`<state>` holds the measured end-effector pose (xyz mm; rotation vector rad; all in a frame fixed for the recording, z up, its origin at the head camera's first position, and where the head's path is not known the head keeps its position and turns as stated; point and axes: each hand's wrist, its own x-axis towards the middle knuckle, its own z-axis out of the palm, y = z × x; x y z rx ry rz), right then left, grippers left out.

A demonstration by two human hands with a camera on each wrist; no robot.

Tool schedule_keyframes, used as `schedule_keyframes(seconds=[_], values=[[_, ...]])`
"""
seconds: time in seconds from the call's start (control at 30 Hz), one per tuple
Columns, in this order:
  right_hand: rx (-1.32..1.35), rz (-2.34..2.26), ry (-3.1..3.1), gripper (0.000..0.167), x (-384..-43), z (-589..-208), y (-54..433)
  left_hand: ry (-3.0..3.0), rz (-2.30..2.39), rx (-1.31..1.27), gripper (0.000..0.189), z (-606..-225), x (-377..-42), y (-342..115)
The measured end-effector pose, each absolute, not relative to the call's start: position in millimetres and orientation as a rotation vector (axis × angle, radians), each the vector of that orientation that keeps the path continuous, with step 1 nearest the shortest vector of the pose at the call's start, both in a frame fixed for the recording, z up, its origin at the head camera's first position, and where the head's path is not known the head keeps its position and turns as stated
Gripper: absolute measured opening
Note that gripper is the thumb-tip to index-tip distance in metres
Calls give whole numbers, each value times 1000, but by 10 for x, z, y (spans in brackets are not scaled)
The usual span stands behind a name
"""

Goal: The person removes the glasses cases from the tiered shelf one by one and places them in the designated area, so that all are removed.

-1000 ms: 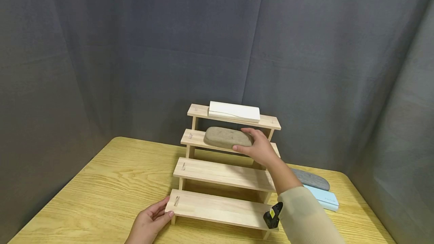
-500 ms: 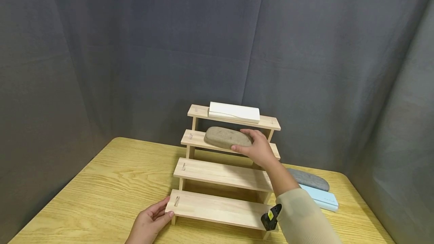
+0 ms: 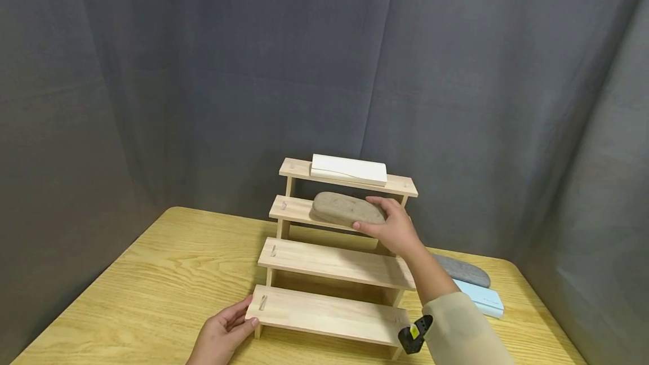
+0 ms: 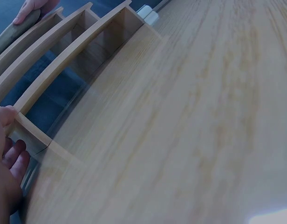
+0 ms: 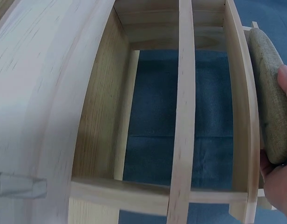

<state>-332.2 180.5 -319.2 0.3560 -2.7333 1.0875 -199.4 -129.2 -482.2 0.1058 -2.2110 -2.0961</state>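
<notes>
A brown-grey fabric glasses case (image 3: 341, 207) is at the third step up of a pale wooden stepped stand (image 3: 324, 308). My right hand (image 3: 396, 231) grips the case's right end, thumb along the front and fingers at the back. In the right wrist view the case (image 5: 268, 93) stands beside the step's edge, part of the hand (image 5: 279, 189) cut off by the frame. My left hand (image 3: 222, 328) holds the left end of the lowest step, thumb at its front corner. The left wrist view shows those fingers (image 4: 15, 156) curled at the stand's side.
On the top step lies a white glasses case (image 3: 349, 169). To the stand's right, a grey case (image 3: 463, 271) and a light blue one (image 3: 481, 297) lie on the wood-grain table (image 3: 152, 275), partly behind the right forearm. A grey curtain (image 3: 253, 72) hangs close behind.
My right hand has shifted the brown glasses case slightly to the right, its left end now farther in from the step's end. The left hand keeps its hold on the lowest step.
</notes>
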Motion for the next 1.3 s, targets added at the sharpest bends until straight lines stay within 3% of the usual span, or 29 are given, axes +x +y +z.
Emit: schedule_keyframes(seconds=[1.3], values=[[319, 982, -2666, 75, -2903, -3011, 2544, -2210, -2094, 106, 50, -4853, -2026, -1310]])
